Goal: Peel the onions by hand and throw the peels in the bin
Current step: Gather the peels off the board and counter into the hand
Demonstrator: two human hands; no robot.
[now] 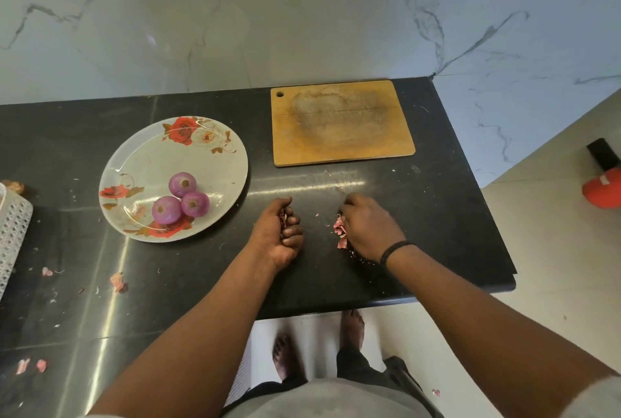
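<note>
Three peeled purple onions (181, 199) lie together on a white flowered plate (141, 155) at the left of the black counter. My left hand (277, 233) rests on the counter to the right of the plate, its fingers curled round a small clump of onion peels. My right hand (368, 228) lies palm down further right, fingers bent over a pile of pink peels (340, 231) that sticks out at its left side. Loose peel scraps (117, 281) lie on the counter at the front left. No bin is in view.
A worn wooden cutting board (342, 122) lies behind my hands near the marble wall. A white perforated basket (11, 233) stands at the left edge. The counter's right edge (497, 249) drops to a tiled floor with a red and black object (603, 182). My bare feet show below.
</note>
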